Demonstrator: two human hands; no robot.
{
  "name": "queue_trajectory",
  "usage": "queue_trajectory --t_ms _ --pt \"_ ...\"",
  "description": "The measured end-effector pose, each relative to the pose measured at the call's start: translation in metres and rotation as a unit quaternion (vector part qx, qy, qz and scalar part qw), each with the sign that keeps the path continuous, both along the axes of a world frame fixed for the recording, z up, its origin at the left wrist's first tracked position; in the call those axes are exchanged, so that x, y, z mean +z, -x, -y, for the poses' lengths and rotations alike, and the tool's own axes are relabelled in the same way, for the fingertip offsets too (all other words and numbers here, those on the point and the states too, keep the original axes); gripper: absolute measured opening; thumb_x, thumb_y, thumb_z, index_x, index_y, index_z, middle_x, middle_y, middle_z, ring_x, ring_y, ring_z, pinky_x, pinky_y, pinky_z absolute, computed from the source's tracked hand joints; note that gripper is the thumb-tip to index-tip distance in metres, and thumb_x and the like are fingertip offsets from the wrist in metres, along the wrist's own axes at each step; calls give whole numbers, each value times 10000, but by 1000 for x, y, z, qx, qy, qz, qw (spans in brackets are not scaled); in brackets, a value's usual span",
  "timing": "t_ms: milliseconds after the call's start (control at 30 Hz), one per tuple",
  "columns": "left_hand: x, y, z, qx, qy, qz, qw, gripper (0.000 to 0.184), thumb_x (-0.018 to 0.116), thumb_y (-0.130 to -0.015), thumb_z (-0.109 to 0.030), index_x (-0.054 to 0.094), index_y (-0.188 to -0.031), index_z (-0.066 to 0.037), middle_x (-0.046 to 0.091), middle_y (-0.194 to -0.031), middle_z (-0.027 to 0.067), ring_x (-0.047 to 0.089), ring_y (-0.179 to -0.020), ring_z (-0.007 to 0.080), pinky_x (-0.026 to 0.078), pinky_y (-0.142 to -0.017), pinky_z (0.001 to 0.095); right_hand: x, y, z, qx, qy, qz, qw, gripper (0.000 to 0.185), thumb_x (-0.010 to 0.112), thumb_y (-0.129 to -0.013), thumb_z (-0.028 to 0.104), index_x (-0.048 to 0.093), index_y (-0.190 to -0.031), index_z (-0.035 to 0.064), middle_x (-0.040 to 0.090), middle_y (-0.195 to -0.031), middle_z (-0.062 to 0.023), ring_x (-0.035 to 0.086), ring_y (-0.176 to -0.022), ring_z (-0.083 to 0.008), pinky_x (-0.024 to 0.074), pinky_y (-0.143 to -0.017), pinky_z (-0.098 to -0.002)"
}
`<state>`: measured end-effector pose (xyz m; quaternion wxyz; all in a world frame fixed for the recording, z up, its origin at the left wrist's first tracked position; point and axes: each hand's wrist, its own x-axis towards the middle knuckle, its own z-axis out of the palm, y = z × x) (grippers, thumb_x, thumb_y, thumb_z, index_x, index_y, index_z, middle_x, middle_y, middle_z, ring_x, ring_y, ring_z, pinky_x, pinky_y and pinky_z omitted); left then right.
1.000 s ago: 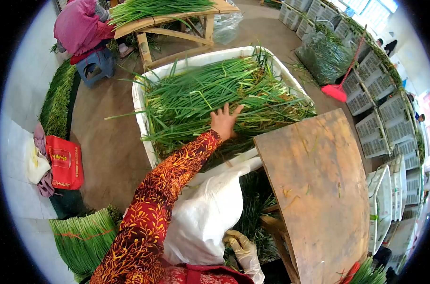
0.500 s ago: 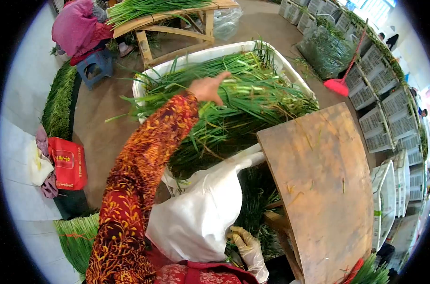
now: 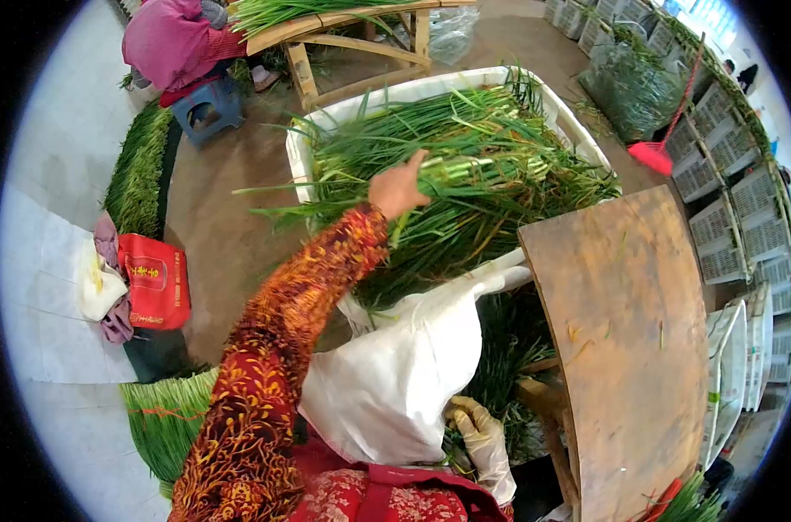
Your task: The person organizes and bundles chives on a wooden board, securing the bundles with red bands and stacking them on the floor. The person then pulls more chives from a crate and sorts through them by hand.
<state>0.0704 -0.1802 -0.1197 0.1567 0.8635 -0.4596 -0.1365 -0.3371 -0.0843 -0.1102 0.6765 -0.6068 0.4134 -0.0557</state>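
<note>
My left hand, bare below a red and orange patterned sleeve, closes round a bunch of green stalks over a white tub. More long green stalks fill the tub beneath it, their pale ends towards the right. Low in the view, my right hand wears a pale thin glove, its fingers curled beside some dark greens; what they hold is hidden. A white sheet lies between the tub and my lap.
A wooden board stands at the right. Tied greens lie lower left, near a red bag. Beyond the tub, a person in pink sits by a wooden bench. Crates and a red broom are at the right.
My left hand, spread on the stalks at first, has lifted and closed round a bunch, shifting the stalks in the tub. My right hand stays low. The whole view has shifted slightly.
</note>
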Motion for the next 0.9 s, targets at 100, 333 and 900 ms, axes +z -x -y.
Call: queue_trajectory --t_ms 100,333,900 --pt "-38 38 -4 13 22 112 993 1027 759 -652 -406 139 -1424 -134 485 -1178 214 515 -966 375 418 -759 471 -9 3 0 18 38 -23 999 254 550 -900 141 576 -1120 18 645 -914 -82 596 -812 -122 477 -735 -247" --pt "-39 73 -5 24 30 123 992 1144 670 -584 -678 134 -1437 -138 277 -1370 275 417 -1122 434 342 -860 532 -11 9 -3 3 44 -3 999 257 556 -893 135 579 -1124 24 652 -914 -74 597 -804 -114 477 -728 -242" --pt "-58 96 6 54 -38 176 982 1170 795 -545 -513 109 -1445 -218 150 -1442 276 352 -1195 459 330 -845 635 -10 16 -3 -22 -1 28 999 265 548 -911 160 565 -1120 -1 645 -925 -64 590 -839 -123 470 -769 -237"
